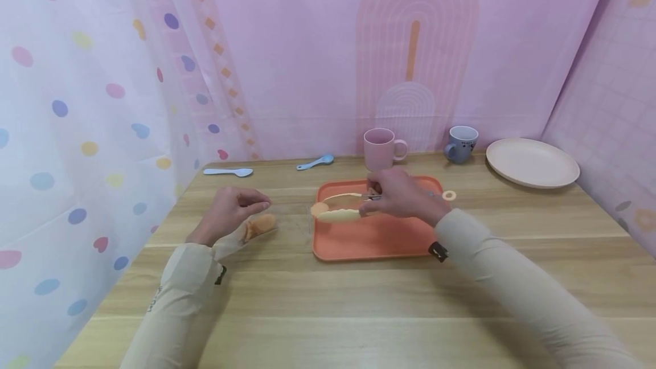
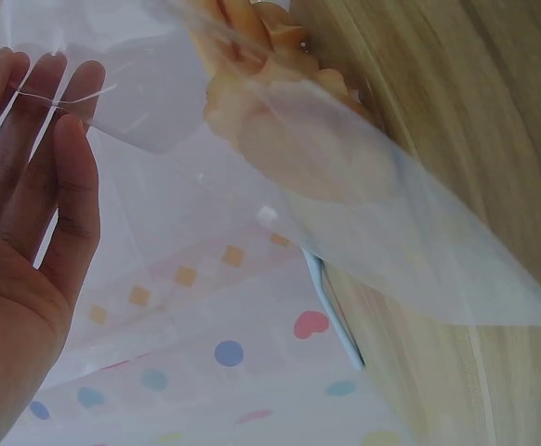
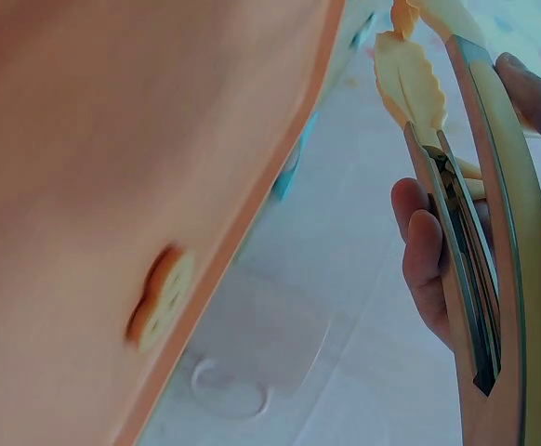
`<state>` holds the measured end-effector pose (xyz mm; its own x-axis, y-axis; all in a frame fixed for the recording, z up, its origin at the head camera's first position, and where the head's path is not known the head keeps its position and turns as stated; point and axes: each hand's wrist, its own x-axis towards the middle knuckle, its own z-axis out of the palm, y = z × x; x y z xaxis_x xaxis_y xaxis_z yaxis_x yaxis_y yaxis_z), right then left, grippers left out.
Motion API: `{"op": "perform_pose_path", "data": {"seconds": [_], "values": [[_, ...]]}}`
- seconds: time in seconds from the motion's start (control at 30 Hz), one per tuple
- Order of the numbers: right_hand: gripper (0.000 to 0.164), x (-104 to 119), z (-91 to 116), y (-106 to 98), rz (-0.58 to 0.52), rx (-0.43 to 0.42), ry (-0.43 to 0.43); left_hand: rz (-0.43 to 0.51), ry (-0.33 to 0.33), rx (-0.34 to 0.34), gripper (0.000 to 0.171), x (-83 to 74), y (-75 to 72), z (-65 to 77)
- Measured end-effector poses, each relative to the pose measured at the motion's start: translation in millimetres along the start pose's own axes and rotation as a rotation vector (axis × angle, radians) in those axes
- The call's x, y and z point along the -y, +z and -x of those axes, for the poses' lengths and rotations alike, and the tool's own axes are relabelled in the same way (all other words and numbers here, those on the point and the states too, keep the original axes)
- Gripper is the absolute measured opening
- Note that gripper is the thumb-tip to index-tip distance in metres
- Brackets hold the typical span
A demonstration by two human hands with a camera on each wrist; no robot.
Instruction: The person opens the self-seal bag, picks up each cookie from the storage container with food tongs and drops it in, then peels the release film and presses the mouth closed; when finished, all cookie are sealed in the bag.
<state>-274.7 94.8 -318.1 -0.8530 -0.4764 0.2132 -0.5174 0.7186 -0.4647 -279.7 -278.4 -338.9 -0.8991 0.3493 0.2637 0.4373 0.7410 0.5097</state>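
Note:
My left hand [image 1: 230, 209] pinches the edge of a clear plastic bag [image 2: 419, 242], its mouth spread toward the tray. Brown bread-like pieces [image 1: 262, 224] lie inside the bag, blurred by the plastic. My right hand [image 1: 402, 192] grips pale yellow tongs [image 1: 339, 216] with metal inner strips, above an orange tray [image 1: 374, 246]. At the tongs' scalloped tips is a small orange-brown piece [image 1: 319, 209], beside the bag's opening. The right wrist view shows a bread-slice-shaped piece [image 3: 162, 297] on the tray near its rim; in the head view it cannot be made out.
Behind the tray stand a pink mug [image 1: 378, 152] and a blue-grey mug [image 1: 461, 146]. A cream plate [image 1: 533, 164] sits at the far right. Two light blue spoons lie at the back left, one spoon [image 1: 228, 172] farther left than the other spoon [image 1: 315, 162]. Curtains hang behind the table.

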Motion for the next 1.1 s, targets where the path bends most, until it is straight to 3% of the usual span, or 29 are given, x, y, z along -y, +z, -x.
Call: {"op": "perform_pose_path", "data": {"seconds": [0.33,0.6,0.87,1.1], "values": [[0.044,25.0,-16.3,22.9,-0.019,0.046,-0.072,-0.002,0.022,-0.016,0.015,-1.4,0.8,1.0],[0.043,38.3,-30.0,40.7,0.010,0.046,-0.074,-0.001,0.032,-0.017,0.013,-2.4,0.2,2.9],[0.042,48.5,-41.1,58.1,-0.028,0.054,-0.083,-0.003,0.029,-0.015,0.014,-3.6,-0.1,4.4],[0.044,58.2,-48.0,65.2,-0.024,0.026,-0.062,0.008,0.063,-0.029,0.014,-7.7,-2.9,4.2]]}}
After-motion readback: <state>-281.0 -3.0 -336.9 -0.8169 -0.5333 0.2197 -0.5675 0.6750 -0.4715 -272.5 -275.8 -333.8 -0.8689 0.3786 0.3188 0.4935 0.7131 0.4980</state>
